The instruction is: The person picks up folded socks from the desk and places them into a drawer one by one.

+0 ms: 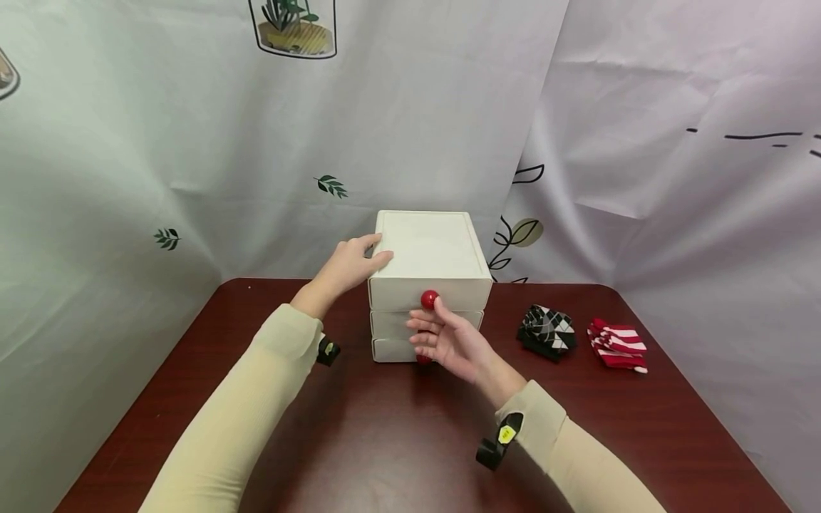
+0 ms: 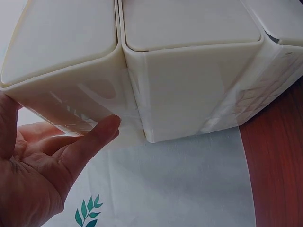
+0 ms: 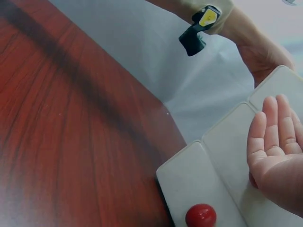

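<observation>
Staged recording corner: printed curtain backdrop (image 1: pixel 192 142), small wooden table (image 1: pixel 398 442).

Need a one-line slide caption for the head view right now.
Left hand steadies a white three-drawer box while the right hand reaches its red knobs; two folded socks lie alongside.

White three-drawer box (image 1: pixel 428 251) with red knobs (image 1: pixel 429 299), upright, shut, mid-table.

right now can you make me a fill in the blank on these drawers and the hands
1. The left hand rests on the ___ corner of the white drawer unit.
2. Each drawer knob is coloured ___.
3. The right hand is open in front of the ___ drawer.
4. The folded socks lie on the person's ___ side of the unit.

Missing: top; red; middle; right
</observation>
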A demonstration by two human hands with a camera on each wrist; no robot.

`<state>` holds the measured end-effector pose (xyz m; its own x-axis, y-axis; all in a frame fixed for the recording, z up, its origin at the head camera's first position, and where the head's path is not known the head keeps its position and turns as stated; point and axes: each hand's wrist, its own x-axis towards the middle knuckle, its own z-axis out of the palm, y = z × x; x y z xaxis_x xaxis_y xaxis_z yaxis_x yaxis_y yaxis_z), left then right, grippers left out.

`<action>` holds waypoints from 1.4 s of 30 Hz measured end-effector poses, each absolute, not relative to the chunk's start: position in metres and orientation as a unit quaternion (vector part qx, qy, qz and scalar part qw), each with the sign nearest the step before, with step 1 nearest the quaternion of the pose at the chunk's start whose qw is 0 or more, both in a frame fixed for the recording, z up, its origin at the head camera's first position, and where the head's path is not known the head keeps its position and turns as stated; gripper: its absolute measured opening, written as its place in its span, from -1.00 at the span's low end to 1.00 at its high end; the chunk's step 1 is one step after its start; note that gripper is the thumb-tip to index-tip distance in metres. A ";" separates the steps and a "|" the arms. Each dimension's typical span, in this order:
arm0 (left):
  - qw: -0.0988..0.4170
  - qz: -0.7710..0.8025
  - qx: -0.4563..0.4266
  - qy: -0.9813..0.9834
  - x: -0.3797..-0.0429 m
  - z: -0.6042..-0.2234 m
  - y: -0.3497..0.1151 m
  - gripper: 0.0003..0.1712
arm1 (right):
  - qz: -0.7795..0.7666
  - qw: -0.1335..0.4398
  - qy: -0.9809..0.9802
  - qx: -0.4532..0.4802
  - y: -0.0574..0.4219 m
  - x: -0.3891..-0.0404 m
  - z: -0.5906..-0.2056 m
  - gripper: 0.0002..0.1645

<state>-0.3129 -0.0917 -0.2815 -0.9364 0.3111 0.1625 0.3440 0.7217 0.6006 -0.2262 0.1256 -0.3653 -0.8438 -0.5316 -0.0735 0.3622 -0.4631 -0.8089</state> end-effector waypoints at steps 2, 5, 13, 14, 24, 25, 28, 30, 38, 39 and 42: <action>0.024 -0.328 -0.177 -0.928 -0.313 -0.282 -0.092 -0.24 | -0.844 0.277 0.448 -0.102 0.127 -0.224 -0.370 -0.44; 0.021 -0.328 -0.176 -0.928 -0.313 -0.282 -0.092 -0.24 | -0.833 0.302 0.450 -0.110 0.131 -0.221 -0.377 -0.43; 0.021 -0.333 -0.176 -0.926 -0.312 -0.283 -0.093 -0.23 | -0.803 0.347 0.475 -0.097 0.140 -0.217 -0.399 -0.41; 0.021 -0.333 -0.175 -0.926 -0.312 -0.284 -0.093 -0.23 | -0.799 0.352 0.479 -0.090 0.140 -0.217 -0.401 -0.40; 0.019 -0.337 -0.171 -0.926 -0.311 -0.287 -0.093 -0.24 | -0.802 0.347 0.482 -0.064 0.140 -0.223 -0.407 -0.23; 0.019 -0.338 -0.171 -0.925 -0.311 -0.286 -0.093 -0.24 | -0.806 0.344 0.479 -0.061 0.139 -0.224 -0.406 -0.24; 0.021 -0.338 -0.174 -0.925 -0.312 -0.284 -0.093 -0.24 | -0.814 0.335 0.471 -0.054 0.138 -0.227 -0.404 -0.31; 0.020 -0.337 -0.174 -0.925 -0.312 -0.283 -0.093 -0.24 | -0.821 0.325 0.467 -0.042 0.138 -0.229 -0.404 -0.38; 0.017 -0.336 -0.176 -0.925 -0.313 -0.284 -0.092 -0.24 | -0.827 0.287 0.483 -0.005 0.134 -0.229 -0.405 -0.45; 0.017 -0.336 -0.176 -0.925 -0.312 -0.284 -0.092 -0.24 | -0.827 0.285 0.484 -0.005 0.134 -0.229 -0.405 -0.44; 0.017 -0.339 -0.178 -0.924 -0.312 -0.283 -0.092 -0.24 | -0.828 0.281 0.486 -0.004 0.133 -0.229 -0.404 -0.43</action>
<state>-0.3117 -0.0919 -0.2831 -0.9362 0.3168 0.1524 0.3403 0.7075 0.6194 -0.2288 0.1334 -0.4045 -0.8420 -0.4688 -0.2670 0.4616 -0.3698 -0.8063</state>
